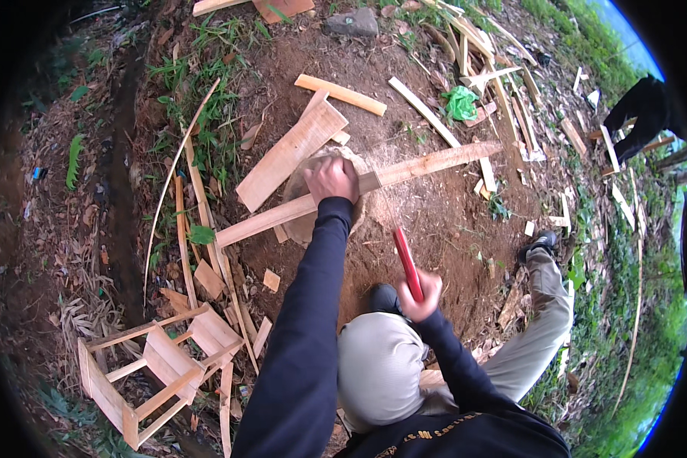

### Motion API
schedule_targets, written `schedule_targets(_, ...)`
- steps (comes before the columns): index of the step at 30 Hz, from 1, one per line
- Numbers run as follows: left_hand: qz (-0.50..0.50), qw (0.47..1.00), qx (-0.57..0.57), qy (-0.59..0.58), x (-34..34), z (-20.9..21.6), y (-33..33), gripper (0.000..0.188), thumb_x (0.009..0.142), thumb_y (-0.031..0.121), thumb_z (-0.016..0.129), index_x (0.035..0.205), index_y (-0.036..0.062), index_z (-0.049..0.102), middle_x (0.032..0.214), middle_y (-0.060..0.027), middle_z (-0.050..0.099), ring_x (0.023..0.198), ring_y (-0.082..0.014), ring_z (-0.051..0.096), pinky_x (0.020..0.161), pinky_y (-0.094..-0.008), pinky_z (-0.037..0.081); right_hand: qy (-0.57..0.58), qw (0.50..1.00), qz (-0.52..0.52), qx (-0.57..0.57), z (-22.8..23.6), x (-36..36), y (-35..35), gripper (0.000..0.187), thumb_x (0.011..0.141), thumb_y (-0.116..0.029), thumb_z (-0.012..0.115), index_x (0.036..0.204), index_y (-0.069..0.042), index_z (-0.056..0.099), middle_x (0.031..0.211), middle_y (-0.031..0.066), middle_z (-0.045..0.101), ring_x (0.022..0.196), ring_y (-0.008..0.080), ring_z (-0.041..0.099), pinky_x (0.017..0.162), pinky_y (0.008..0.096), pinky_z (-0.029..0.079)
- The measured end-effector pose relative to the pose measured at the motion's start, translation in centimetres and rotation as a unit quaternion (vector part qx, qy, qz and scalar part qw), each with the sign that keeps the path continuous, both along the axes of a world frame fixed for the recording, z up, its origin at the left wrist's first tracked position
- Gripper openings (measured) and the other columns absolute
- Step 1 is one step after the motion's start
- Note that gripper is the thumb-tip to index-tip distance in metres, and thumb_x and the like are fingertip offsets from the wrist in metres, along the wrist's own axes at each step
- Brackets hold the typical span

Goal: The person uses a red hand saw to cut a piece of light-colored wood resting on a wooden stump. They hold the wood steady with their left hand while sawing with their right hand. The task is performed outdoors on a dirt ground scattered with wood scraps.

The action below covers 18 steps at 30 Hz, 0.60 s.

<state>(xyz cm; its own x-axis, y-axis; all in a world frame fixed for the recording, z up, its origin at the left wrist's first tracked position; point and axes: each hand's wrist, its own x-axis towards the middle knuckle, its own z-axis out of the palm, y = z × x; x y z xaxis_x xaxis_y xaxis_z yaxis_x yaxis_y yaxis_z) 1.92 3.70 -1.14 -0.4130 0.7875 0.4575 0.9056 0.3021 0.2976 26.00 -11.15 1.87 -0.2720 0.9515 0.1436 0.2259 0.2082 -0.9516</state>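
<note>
A long wooden plank point(435, 162) with a pointed far right end lies across a round tree stump point(305, 227). My left hand point(332, 179) is closed over the plank, pressing it down on the stump. In my right hand point(424, 296) is the red handle of a handsaw point(407, 259), gripped in a fist. Its thin blade, hard to make out, runs up from the handle to the plank just right of my left hand. Pale sawdust lies on the soil beside the stump. A wider board point(290, 153) lies against the stump's far left side.
A small wooden frame point(156, 366) with slats stands at lower left. Long strips point(195, 191) lie along the left. Loose lumber point(511, 107) and a green plastic bag point(460, 103) are scattered at far right. A person in dark clothes point(641, 114) stands beyond.
</note>
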Motion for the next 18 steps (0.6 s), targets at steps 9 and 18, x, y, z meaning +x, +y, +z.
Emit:
schedule_targets(9,-0.016,1.000,0.017,-0.007,0.8,0.2,0.2,0.025,0.089,0.021,0.054,0.070,0.0099,0.065,0.081,-0.0102,0.069,0.079,-0.0293,0.066,0.082,-0.0442,0.040,-0.002,0.999,-0.037,-0.006,1.3,-2.6,4.1,0.005,0.081,-0.005,0.064,0.080,-0.001,0.065,0.055,0.0098,0.054,0.047,0.0152,0.057,0.050,0.0301,0.046)
schedule_targets(18,-0.003,1.000,0.009,0.013,0.0,0.0,0.1,0.024,0.088,0.021,0.057,0.070,0.0096,0.067,0.081,-0.0096,0.068,0.077,-0.0278,0.064,0.082,-0.0436,0.041,0.019,0.998,-0.045,-0.036,1.4,-0.2,-0.7,0.008,0.080,-0.008,0.064,0.077,-0.001,0.065,0.052,0.0073,0.052,0.046,0.0140,0.056,0.049,0.0300,0.045)
